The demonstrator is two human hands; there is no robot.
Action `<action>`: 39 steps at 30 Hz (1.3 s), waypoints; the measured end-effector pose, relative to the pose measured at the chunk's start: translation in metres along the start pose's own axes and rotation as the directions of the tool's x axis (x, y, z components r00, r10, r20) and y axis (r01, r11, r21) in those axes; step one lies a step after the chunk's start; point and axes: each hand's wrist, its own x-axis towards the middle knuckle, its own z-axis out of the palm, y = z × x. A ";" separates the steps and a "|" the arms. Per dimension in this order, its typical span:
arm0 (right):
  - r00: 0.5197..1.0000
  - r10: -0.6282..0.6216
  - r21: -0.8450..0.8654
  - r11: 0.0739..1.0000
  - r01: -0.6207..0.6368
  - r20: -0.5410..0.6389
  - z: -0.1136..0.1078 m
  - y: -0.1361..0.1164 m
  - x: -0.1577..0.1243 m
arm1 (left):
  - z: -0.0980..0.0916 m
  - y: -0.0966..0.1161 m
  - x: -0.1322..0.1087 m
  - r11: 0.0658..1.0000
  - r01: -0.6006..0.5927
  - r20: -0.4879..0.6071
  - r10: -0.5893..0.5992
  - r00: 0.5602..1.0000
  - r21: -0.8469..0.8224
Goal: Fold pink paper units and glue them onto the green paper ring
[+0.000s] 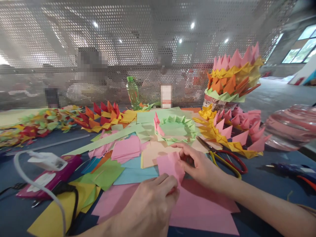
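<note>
A small pink paper square [168, 165] is held between my two hands above larger pink sheets [204, 204]. My left hand [154, 200] pinches its lower edge, fingers curled. At its right side, my right hand [195, 161] grips the paper between thumb and fingers. Behind the hands lies a ring of folded light green paper points [189, 126], with folded pink pieces [158, 124] at its left side. A stack of small pink squares [125, 148] rests to the left of the held paper.
Scissors [228, 164] lie right of my right hand, near a blue tool [293, 169]. A purple power strip [51, 177] with a white cable sits left. Folded paper chains [234, 135] and a tall layered paper piece [232, 79] stand right. A green bottle [133, 93] stands behind.
</note>
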 end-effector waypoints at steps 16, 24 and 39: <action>0.977 -0.210 -0.220 0.955 0.200 -0.022 -0.018 0.010 -0.005 | 0.004 -0.008 0.000 1.000 -0.016 -0.193 0.010 0.981 -0.026; 0.920 -0.390 -0.519 0.795 0.315 -0.039 -0.016 -0.004 -0.018 | 0.003 -0.008 0.004 0.993 0.111 -0.343 -0.091 0.935 0.039; 0.894 -0.400 -0.351 0.822 0.448 0.203 -0.012 -0.010 -0.021 | -0.002 -0.021 0.006 0.974 0.133 -0.256 -0.083 0.963 0.183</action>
